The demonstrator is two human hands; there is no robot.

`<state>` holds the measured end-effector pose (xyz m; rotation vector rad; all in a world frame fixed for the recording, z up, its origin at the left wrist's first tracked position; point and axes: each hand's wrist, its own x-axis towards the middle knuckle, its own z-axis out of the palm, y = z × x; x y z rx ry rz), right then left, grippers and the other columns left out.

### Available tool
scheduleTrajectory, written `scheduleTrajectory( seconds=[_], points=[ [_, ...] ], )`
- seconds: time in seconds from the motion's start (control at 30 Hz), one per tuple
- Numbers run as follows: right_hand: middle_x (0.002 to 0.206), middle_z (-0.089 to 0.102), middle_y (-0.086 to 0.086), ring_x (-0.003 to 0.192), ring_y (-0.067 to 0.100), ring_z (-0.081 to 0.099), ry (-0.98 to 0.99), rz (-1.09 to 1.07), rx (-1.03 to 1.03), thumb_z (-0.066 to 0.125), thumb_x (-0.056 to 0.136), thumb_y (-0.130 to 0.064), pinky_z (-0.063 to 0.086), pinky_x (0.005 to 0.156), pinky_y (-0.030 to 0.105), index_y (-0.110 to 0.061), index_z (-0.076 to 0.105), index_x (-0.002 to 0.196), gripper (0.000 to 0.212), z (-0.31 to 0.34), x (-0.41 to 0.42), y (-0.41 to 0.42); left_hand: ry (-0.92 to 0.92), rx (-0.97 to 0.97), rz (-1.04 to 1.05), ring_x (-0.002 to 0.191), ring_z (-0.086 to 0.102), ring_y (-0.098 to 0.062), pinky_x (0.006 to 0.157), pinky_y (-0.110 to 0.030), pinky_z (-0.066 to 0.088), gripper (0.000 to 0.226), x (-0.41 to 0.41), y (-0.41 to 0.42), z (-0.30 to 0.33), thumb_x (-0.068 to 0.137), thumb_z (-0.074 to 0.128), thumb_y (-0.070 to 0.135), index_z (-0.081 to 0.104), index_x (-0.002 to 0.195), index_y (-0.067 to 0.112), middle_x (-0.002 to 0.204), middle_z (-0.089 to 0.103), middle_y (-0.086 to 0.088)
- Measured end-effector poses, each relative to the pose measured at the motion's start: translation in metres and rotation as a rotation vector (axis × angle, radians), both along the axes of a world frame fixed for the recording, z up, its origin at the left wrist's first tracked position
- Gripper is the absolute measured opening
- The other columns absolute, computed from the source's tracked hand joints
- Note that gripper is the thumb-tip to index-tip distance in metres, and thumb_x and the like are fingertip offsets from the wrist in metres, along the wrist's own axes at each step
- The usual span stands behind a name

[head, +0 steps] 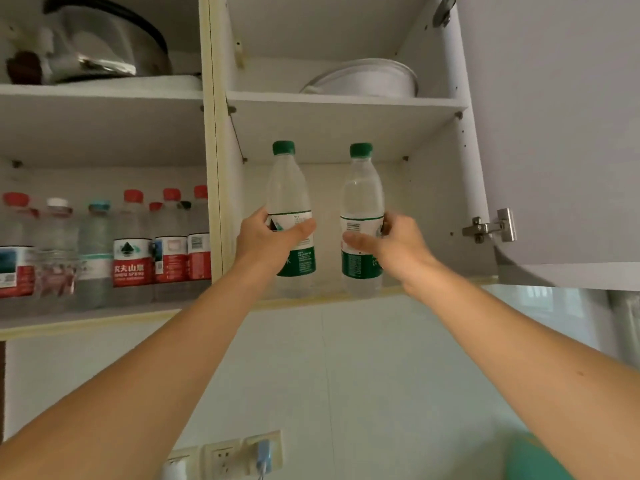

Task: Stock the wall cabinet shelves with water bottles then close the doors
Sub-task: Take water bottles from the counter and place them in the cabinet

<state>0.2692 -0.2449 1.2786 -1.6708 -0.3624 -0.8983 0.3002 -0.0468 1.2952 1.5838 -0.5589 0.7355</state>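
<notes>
Two clear water bottles with green caps and green labels stand upright at the front of the right compartment's lower shelf point(311, 299). My left hand point(266, 237) grips the left bottle point(289, 188) around its label. My right hand point(394, 244) grips the right bottle point(362, 188) the same way. Whether the bottle bases rest on the shelf or hover just above it is unclear. The right cabinet door point(554, 133) stands open at the right.
The left compartment's lower shelf holds several bottles point(133, 251), mostly with red caps and red labels. A metal pot point(104, 43) sits on the upper left shelf, a white bowl point(367, 77) on the upper right. Wall sockets point(225, 455) lie below on the tiled wall.
</notes>
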Motion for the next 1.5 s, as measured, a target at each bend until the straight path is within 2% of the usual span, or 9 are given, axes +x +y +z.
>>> scheduleTrajectory(
  seconds=[0.2,0.33,0.57,0.83,0.9,1.0,1.13,1.3,1.5],
  points=[
    [0.088,0.078,-0.008,0.080,0.011,0.074,0.166,0.082,-0.116,0.080,0.085,-0.034,0.060,0.069,0.032,-0.029,0.069,0.097,0.017,0.021,0.051,-0.019,0.112,0.042,0.065,0.091,0.072,-0.018,0.081,-0.039,0.059,0.031,0.054,-0.013,0.000,0.080,0.083,0.049,0.064,0.098,0.032,0.099,0.073,0.007],
    [0.088,0.079,-0.010,0.082,0.012,0.076,0.196,0.134,-0.180,0.076,0.089,-0.036,0.062,0.075,0.039,-0.030,0.068,0.099,0.014,0.021,0.086,-0.025,0.114,0.109,0.022,0.089,0.071,-0.011,0.077,-0.034,0.059,0.028,0.080,-0.019,0.001,0.083,0.081,0.046,0.063,0.100,0.034,0.101,0.073,0.009],
    [0.090,0.073,-0.005,0.085,0.016,0.071,0.242,0.079,-0.121,0.076,0.089,-0.038,0.058,0.067,0.035,-0.031,0.058,0.094,0.020,0.023,0.135,-0.027,0.203,0.138,0.050,0.106,0.067,-0.023,0.098,-0.047,0.055,0.050,0.117,-0.040,0.006,0.090,0.075,0.041,0.055,0.130,0.020,0.121,0.069,-0.002],
    [0.098,0.071,-0.001,0.086,0.015,0.070,0.261,0.041,-0.124,0.074,0.091,-0.038,0.059,0.066,0.032,-0.022,0.058,0.113,0.032,0.022,0.138,-0.024,0.189,0.189,0.110,0.105,0.065,-0.021,0.088,-0.037,0.055,0.052,0.126,-0.040,0.007,0.090,0.072,0.048,0.052,0.130,0.021,0.122,0.067,-0.001],
    [0.103,0.070,0.002,0.084,0.014,0.068,0.266,-0.026,-0.173,0.071,0.093,-0.040,0.053,0.057,0.027,-0.015,0.057,0.121,0.040,0.024,0.131,-0.019,0.163,0.238,0.168,0.104,0.063,-0.021,0.081,-0.033,0.052,0.053,0.121,-0.039,0.008,0.090,0.071,0.051,0.053,0.130,0.021,0.122,0.066,-0.001],
    [0.118,0.066,0.009,0.099,0.023,0.065,0.304,-0.117,-0.247,0.070,0.094,-0.040,0.057,0.079,0.036,-0.009,0.051,0.129,0.051,0.026,0.120,-0.015,0.116,0.329,0.263,0.100,0.060,-0.018,0.067,-0.026,0.045,0.057,0.109,-0.037,0.007,0.090,0.071,0.051,0.051,0.131,0.016,0.125,0.064,-0.002],
    [0.134,0.056,0.010,0.111,0.019,0.057,0.081,-0.304,-0.253,0.069,0.094,-0.036,0.049,0.088,0.031,-0.010,0.044,0.140,0.058,0.017,0.089,-0.002,-0.064,0.296,0.382,0.111,0.059,-0.018,0.084,-0.030,0.048,0.060,0.078,-0.025,0.001,0.094,0.069,0.042,0.047,0.141,0.013,0.131,0.057,-0.004],
    [0.113,0.062,-0.005,0.096,0.008,0.061,-0.284,-0.348,-0.268,0.065,0.094,-0.023,0.053,0.085,0.023,-0.019,0.064,0.117,0.023,-0.024,0.026,0.022,-0.413,0.254,0.275,0.084,0.060,0.000,0.071,-0.008,0.049,0.015,0.023,-0.004,-0.021,0.098,0.064,0.020,0.062,0.112,0.020,0.100,0.064,0.007],
    [0.107,0.066,-0.002,0.089,0.007,0.065,-0.192,-0.204,-0.332,0.069,0.093,-0.016,0.051,0.072,0.012,-0.017,0.068,0.105,0.012,-0.108,-0.022,0.039,-0.394,0.250,0.154,0.085,0.061,0.002,0.072,-0.026,0.058,0.011,-0.011,0.018,-0.084,0.100,0.061,0.023,0.063,0.109,0.018,0.094,0.062,0.017]
  ],
)
